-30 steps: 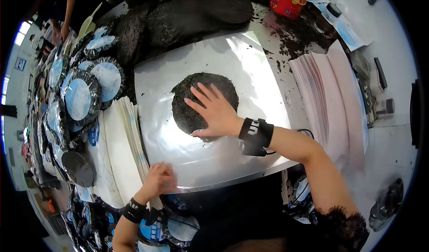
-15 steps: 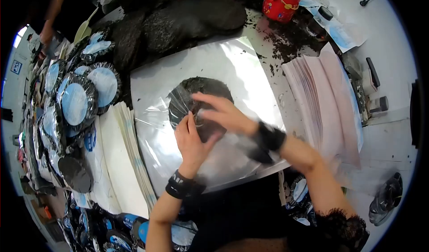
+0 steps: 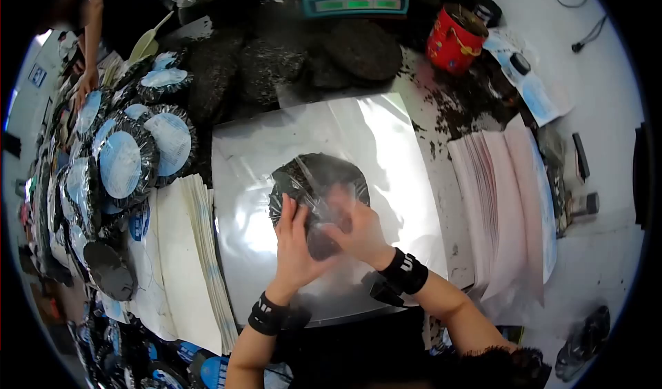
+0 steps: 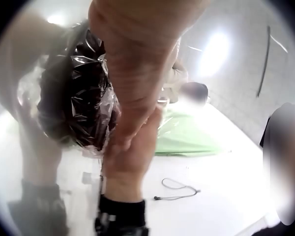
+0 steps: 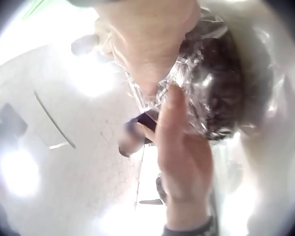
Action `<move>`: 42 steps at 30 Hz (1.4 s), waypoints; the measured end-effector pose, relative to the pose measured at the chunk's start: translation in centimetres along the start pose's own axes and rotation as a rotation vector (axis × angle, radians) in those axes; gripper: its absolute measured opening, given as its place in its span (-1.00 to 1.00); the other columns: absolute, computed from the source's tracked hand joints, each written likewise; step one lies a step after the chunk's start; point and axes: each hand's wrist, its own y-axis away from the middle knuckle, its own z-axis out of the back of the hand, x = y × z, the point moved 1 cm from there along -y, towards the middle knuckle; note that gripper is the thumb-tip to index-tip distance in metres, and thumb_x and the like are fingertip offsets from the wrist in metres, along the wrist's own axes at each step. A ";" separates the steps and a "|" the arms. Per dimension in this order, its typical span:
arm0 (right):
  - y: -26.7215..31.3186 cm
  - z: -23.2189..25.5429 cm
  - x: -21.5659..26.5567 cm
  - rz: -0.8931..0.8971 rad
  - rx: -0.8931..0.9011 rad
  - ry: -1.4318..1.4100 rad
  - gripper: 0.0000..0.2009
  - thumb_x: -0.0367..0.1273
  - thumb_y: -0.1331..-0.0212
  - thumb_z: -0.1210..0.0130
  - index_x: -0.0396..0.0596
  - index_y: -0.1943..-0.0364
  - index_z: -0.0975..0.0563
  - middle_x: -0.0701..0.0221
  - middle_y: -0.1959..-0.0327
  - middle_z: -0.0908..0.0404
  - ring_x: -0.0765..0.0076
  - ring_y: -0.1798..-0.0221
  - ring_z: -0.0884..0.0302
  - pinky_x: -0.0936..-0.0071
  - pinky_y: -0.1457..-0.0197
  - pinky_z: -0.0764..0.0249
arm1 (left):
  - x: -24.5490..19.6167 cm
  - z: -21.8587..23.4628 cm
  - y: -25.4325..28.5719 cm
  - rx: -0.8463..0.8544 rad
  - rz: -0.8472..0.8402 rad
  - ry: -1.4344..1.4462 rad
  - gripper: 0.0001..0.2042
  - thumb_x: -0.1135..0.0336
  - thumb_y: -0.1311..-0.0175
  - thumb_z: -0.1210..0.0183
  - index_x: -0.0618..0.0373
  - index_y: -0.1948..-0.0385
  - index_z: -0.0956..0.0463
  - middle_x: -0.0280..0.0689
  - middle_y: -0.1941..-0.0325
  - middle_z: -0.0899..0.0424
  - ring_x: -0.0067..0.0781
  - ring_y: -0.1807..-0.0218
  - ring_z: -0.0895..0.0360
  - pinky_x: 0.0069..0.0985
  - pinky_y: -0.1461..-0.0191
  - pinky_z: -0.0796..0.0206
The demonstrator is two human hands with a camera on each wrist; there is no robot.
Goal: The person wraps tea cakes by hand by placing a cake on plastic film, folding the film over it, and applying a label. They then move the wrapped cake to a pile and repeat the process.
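A dark, round, flat cake (image 3: 318,168) of what looks like dried seaweed lies on a stack of clear plastic sheets (image 3: 248,148), mid-table in the head view. Creased clear film (image 5: 196,73) is drawn over its near part, bunched between the hands. My left hand (image 3: 296,251) rests at the cake's near left side, fingers extended onto the film and thumb spread to the right. From the right, my right hand (image 3: 362,234) pinches the film over the cake, its fingertips blurred. Both hands come close together in the wrist views.
Wrapped round cakes with blue labels (image 3: 121,163) pile up on the left, beside pale paper sheets (image 3: 181,251). Pinkish sheets (image 3: 493,203) lie on the right. Behind are bare dark cakes (image 3: 362,48), a scale (image 3: 352,4) and a red bucket (image 3: 452,41). Another person's arm (image 3: 92,37) reaches in.
My right hand lay spread on the uncovered cake earlier. My left hand has come from the sheets' near left corner onto the cake, and film now covers its near part. The head view has shifted.
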 end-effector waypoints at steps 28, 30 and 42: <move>-4.6 1.5 -0.8 0.104 -0.272 -0.225 -0.70 -0.28 -0.35 -0.10 -0.18 -0.02 -0.59 0.13 -0.01 -0.65 -0.05 -0.12 -0.59 0.09 -0.35 -0.43 | 0.8 -1.6 -5.2 -0.006 -0.234 -0.307 -0.52 0.39 -0.11 -0.36 0.09 -0.16 -0.58 -0.24 -0.02 -0.61 -0.22 -0.19 -0.55 -0.14 -0.50 -0.11; -1.2 -1.2 0.6 0.177 -0.459 0.262 -0.79 -0.45 -0.33 -0.04 -0.12 0.08 -0.67 0.21 0.10 -0.70 0.07 -0.14 -0.59 0.10 -0.24 -0.48 | 1.6 -1.9 -5.4 0.003 -0.315 -0.402 -0.51 0.45 -0.09 -0.31 0.16 -0.15 -0.56 -0.23 -0.05 -0.62 -0.20 -0.17 -0.56 -0.14 -0.51 -0.13; 7.5 18.3 -2.3 -0.043 -0.378 0.413 -0.75 -0.27 -0.29 -0.15 -0.19 0.20 -0.66 0.12 0.26 -0.71 -0.08 0.16 -0.65 0.11 0.05 -0.54 | 0.9 -3.9 -3.3 0.136 -0.264 -0.610 -0.45 0.22 -0.32 -0.16 0.12 -0.37 -0.43 -0.10 -0.50 -0.39 -0.03 -0.57 -0.21 -0.03 -0.60 0.06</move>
